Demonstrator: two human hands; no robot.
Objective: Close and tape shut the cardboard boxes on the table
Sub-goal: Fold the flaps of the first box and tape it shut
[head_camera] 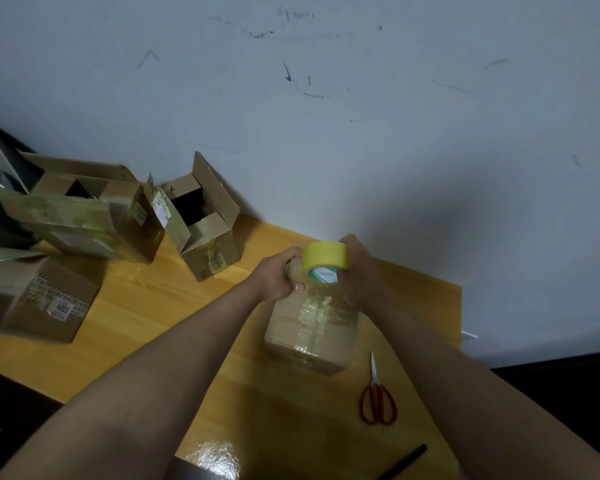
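While several cartons wait unsealed at the far left of the wooden table, the work sits near its middle. At about nine o'clock a labelled carton lies on its side, and at ten o'clock a big open carton sprawls with crumpled, tape-streaked flaps; just right of it a small open carton stands with flaps up, its dark inside showing. These look like thin, light corrugated board, stiff across a panel but quick to crease at a flap, so they are best taken by the side walls or corners, not by a loose flap. Further right, the left hand grips the far left top corner of the closed box, thumb on the lid, steadying it. That box stands in the middle of the table, its flaps down and a strip of clear yellowish tape running along the centre seam and over the near edge. At its twelve o'clock edge the right hand clasps the yellow tape roll, fingers curled round the rim. The roll should be rigid and easy to hold, though the film will cling and wrinkle unless drawn taut. At five o'clock from the box lie red-handled scissors, untouched, and nearer still a black pen.
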